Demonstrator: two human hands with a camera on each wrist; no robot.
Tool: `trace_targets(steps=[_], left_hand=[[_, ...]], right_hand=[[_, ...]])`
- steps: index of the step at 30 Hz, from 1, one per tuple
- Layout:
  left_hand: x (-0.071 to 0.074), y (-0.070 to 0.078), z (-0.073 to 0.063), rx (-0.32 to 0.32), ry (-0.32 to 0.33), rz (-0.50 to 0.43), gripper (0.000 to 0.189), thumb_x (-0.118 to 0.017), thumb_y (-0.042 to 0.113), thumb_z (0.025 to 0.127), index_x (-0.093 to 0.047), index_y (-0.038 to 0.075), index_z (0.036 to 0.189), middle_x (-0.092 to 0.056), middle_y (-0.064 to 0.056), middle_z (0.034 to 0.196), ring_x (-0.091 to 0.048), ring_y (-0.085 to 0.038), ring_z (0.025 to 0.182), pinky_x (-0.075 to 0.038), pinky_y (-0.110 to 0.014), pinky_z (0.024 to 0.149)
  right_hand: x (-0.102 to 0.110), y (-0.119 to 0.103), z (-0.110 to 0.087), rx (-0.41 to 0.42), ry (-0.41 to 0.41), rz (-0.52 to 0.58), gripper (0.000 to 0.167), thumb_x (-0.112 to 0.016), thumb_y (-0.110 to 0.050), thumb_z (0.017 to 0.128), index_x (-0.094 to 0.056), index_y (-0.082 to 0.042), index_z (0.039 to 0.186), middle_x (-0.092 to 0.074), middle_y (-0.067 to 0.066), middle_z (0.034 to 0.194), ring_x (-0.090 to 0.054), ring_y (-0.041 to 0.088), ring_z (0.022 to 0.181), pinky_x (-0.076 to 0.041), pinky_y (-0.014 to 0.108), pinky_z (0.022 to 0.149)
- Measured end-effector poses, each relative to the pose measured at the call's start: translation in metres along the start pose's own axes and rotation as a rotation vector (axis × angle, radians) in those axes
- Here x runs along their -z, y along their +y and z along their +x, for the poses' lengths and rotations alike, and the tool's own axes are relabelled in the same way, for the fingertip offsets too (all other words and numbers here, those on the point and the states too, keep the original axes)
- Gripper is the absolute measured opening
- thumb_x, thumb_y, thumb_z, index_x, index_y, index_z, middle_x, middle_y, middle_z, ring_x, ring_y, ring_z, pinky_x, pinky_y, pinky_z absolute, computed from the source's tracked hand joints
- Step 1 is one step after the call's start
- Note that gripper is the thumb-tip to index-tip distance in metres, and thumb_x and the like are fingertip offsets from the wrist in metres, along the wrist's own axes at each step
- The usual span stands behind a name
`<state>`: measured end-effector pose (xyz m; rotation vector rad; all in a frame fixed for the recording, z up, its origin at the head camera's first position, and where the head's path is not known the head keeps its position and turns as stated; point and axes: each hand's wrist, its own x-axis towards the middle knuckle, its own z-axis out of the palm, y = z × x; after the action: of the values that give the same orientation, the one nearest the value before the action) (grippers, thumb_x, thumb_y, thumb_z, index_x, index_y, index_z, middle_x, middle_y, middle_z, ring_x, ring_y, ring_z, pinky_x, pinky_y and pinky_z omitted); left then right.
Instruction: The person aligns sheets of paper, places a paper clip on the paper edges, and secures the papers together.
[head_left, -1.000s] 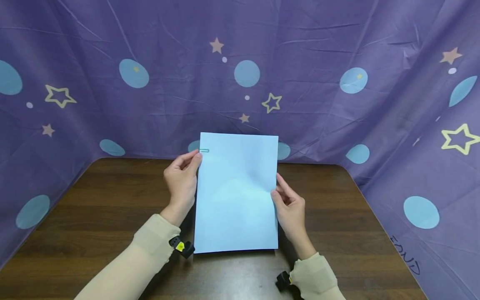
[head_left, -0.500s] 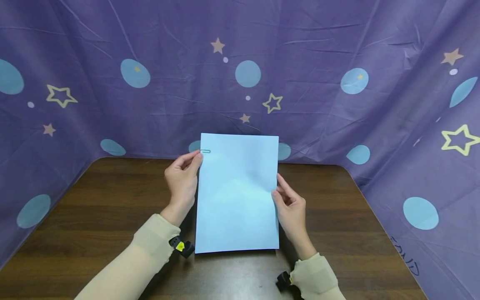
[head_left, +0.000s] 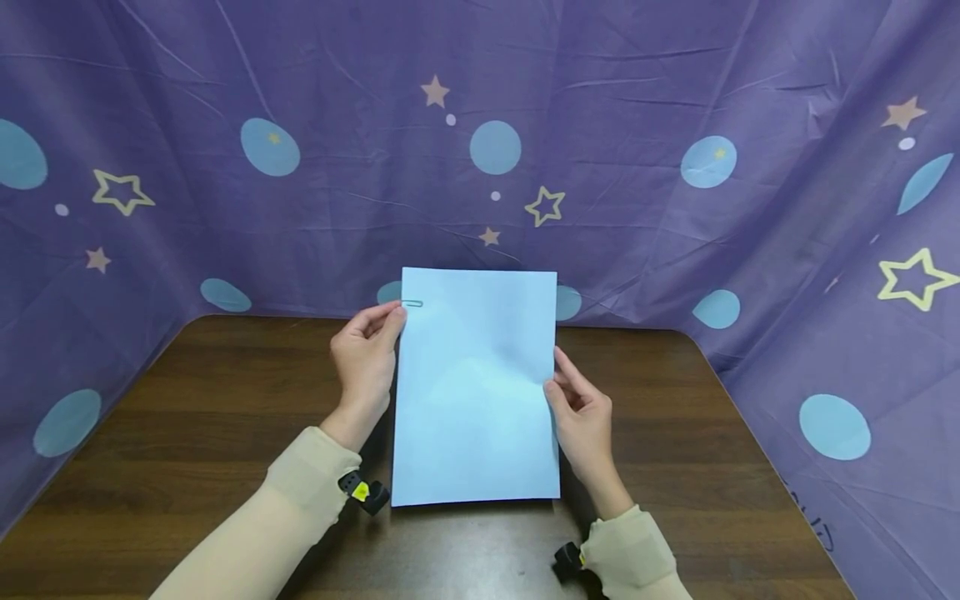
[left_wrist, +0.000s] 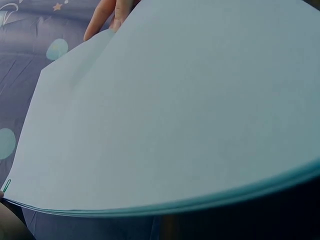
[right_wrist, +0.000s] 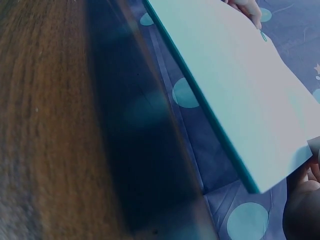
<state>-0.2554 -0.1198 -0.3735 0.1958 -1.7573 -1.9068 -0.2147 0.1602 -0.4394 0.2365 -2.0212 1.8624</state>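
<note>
A stack of light blue paper [head_left: 476, 400] is held up in front of me, its blank face towards the head camera. Near its upper left corner a green paper clip [head_left: 412, 303] sits on the left edge. My left hand [head_left: 366, 354] pinches that edge just below the clip, thumb in front. Lower down on the opposite side, my right hand [head_left: 581, 417] grips the right edge between thumb and fingers. Several sheets show as layers along the stack's edge in the left wrist view. In the right wrist view the stack [right_wrist: 240, 90] stands tilted above the table.
Below lies a dark brown wooden table [head_left: 225, 433] with rounded far corners. A purple curtain [head_left: 360, 167] with stars and blue dots surrounds it at the back and sides. Each wrist wears a black strap device, such as the left wrist camera [head_left: 363, 492].
The paper stack has shifted very slightly to the right in the head view. Both hands keep their hold at the same places.
</note>
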Motion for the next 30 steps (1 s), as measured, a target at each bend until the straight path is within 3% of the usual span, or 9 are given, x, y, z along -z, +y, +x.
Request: trace_targets(steps=[14, 22, 30], left_hand=[[0.0008, -0.0034, 0.0035, 0.021, -0.008, 0.018, 0.022, -0.08, 0.022, 0.098, -0.082, 0.007, 0.114, -0.076, 0.002, 0.098, -0.069, -0.013, 0.093, -0.057, -0.018, 0.081], [0.0049, -0.0052, 0.0027, 0.06, -0.048, 0.063, 0.026, -0.08, 0.024, 0.099, -0.081, 0.012, 0.121, -0.074, 0.001, 0.103, -0.067, -0.01, 0.099, -0.056, -0.016, 0.083], [0.0052, -0.0068, 0.0037, 0.013, -0.055, 0.092, 0.025, -0.081, 0.026, 0.097, -0.082, 0.013, 0.119, -0.076, -0.003, 0.103, -0.069, -0.011, 0.095, -0.057, -0.015, 0.082]], right_hand=[[0.0, 0.0017, 0.0006, 0.013, 0.002, 0.004, 0.049, -0.072, -0.002, 0.101, -0.066, -0.02, 0.146, -0.073, 0.015, 0.103, -0.051, 0.013, 0.072, -0.042, 0.017, 0.062], [0.0001, 0.0029, 0.0008, 0.015, 0.01, 0.005, 0.05, -0.072, -0.001, 0.1, -0.067, -0.022, 0.145, -0.073, 0.015, 0.102, -0.052, 0.013, 0.072, -0.043, 0.017, 0.061], [0.001, 0.0016, -0.0002, 0.004, 0.017, -0.001, 0.05, -0.072, -0.001, 0.1, -0.067, -0.023, 0.145, -0.073, 0.016, 0.103, -0.052, 0.013, 0.072, -0.042, 0.017, 0.061]])
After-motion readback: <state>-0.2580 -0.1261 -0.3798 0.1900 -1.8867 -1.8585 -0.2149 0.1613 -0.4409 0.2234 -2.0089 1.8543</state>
